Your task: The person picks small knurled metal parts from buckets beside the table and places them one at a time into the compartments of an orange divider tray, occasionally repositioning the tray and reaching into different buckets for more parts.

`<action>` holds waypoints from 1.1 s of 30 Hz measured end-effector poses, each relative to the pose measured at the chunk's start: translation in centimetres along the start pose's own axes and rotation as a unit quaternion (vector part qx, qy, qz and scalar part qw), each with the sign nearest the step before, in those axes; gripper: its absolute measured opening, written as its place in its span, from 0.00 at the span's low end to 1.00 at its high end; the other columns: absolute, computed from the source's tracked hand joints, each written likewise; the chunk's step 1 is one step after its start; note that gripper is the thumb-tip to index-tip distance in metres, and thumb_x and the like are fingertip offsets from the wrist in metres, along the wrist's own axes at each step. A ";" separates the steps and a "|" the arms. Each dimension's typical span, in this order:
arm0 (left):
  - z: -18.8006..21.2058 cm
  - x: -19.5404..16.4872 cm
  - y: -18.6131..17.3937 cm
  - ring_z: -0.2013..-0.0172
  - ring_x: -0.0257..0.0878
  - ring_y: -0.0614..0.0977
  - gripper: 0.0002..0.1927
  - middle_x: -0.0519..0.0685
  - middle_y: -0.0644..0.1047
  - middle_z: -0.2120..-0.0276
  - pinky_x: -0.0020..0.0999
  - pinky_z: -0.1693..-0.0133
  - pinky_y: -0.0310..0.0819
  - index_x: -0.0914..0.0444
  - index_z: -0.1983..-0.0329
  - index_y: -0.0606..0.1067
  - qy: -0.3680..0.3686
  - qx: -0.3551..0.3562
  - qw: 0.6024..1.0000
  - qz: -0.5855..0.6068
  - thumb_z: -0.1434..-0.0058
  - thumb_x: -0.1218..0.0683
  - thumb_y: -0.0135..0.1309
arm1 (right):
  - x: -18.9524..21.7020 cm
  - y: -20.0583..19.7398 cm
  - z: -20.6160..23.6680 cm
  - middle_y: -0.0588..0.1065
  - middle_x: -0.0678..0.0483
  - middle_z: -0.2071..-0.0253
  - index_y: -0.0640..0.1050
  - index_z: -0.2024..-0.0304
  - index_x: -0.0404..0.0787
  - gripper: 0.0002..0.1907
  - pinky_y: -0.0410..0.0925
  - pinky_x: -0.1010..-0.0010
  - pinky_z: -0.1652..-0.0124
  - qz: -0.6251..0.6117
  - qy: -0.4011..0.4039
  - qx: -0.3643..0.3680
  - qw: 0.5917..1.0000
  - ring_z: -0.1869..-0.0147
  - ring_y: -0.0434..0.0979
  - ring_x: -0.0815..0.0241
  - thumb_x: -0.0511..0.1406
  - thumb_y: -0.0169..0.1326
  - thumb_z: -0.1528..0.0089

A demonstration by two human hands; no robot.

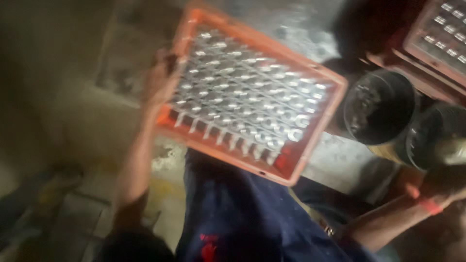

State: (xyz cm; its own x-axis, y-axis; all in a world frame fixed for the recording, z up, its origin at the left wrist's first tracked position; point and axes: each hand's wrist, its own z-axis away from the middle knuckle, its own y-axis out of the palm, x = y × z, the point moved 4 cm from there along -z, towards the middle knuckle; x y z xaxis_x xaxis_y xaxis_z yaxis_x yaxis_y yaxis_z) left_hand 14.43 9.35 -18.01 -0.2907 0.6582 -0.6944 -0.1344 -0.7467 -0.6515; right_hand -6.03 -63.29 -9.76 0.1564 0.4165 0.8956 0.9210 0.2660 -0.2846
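Orange crate (pixel 310 140) of shiny metal parts, far edge in closed left-hand (pixel 162 80) grip.

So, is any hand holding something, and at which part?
The left hand grips the orange tray of shiny metal pieces at its left rim. The right hand is blurred; its hold cannot be told.

Two orange crates (pixel 315 140) (pixel 439 34) of shiny metal parts; two black buckets (pixel 381 106) (pixel 437 136); two hands (pixel 160 80) (pixel 444 187).
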 end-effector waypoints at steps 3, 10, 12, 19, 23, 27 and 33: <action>0.4 -0.6 -1.0 0.43 0.55 0.79 0.38 0.60 0.75 0.41 0.49 0.44 0.73 0.61 0.30 0.62 0.093 -0.065 0.986 0.125 0.31 0.31 0.49 | 3.5 6.0 10.5 0.70 0.45 0.41 0.60 0.31 0.38 0.40 0.69 0.61 0.42 -0.124 0.040 0.129 0.983 0.39 0.72 0.51 0.35 0.65 0.42; 6.3 2.5 -1.7 0.47 0.69 0.74 0.29 0.68 0.70 0.41 0.60 0.48 0.68 0.63 0.30 0.63 0.108 -0.096 0.989 0.036 0.26 0.44 0.51 | 16.1 19.5 38.2 0.71 0.51 0.44 0.61 0.33 0.36 0.39 0.72 0.66 0.44 -0.122 0.032 0.587 0.800 0.43 0.74 0.60 0.26 0.66 0.42; 8.3 3.8 -2.2 0.49 0.69 0.75 0.30 0.69 0.71 0.43 0.59 0.50 0.70 0.67 0.33 0.62 0.104 -0.120 0.985 0.073 0.30 0.46 0.54 | 20.2 20.9 40.7 0.71 0.47 0.43 0.63 0.34 0.38 0.40 0.72 0.63 0.43 -0.168 -0.169 0.619 0.748 0.42 0.73 0.56 0.29 0.69 0.43; 9.0 5.4 -2.4 0.53 0.60 0.83 0.18 0.64 0.74 0.50 0.53 0.55 0.77 0.65 0.45 0.70 0.019 -0.166 0.945 0.282 0.24 0.45 0.47 | 18.3 24.7 43.0 0.75 0.45 0.41 0.73 0.38 0.46 0.25 0.71 0.64 0.41 0.000 -0.328 0.579 0.746 0.41 0.77 0.49 0.32 0.65 0.36; 9.0 5.0 -2.8 0.57 0.56 0.82 0.21 0.61 0.74 0.53 0.48 0.59 0.78 0.64 0.41 0.69 0.059 -0.169 0.935 0.306 0.26 0.44 0.48 | 14.2 28.6 42.8 0.63 0.44 0.34 0.63 0.36 0.40 0.33 0.67 0.64 0.44 0.476 -0.847 0.026 0.236 0.35 0.64 0.52 0.39 0.61 0.40; 9.3 4.5 -2.6 0.57 0.54 0.82 0.19 0.58 0.74 0.55 0.49 0.56 0.77 0.59 0.40 0.72 0.064 -0.185 0.942 0.272 0.24 0.44 0.46 | 15.6 30.1 41.0 0.69 0.49 0.36 0.66 0.34 0.41 0.32 0.71 0.67 0.44 0.309 -0.810 0.196 0.459 0.37 0.70 0.57 0.35 0.63 0.39; 9.0 4.2 -2.9 0.57 0.53 0.80 0.19 0.58 0.74 0.55 0.50 0.55 0.75 0.61 0.42 0.72 0.066 -0.178 0.943 0.275 0.24 0.43 0.47 | 20.6 30.7 39.9 0.75 0.51 0.37 0.72 0.34 0.41 0.25 0.71 0.66 0.31 -0.160 0.001 0.579 0.799 0.33 0.76 0.57 0.43 0.59 0.30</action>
State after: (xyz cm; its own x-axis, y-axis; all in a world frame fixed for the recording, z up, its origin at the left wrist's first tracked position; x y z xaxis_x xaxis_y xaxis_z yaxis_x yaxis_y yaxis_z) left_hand 5.04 13.40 -16.32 -0.1005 0.2042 -0.9738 0.3349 -0.9147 -0.2263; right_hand 11.24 -11.83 -13.68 -0.0198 0.1653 0.9860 -0.0345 0.9855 -0.1659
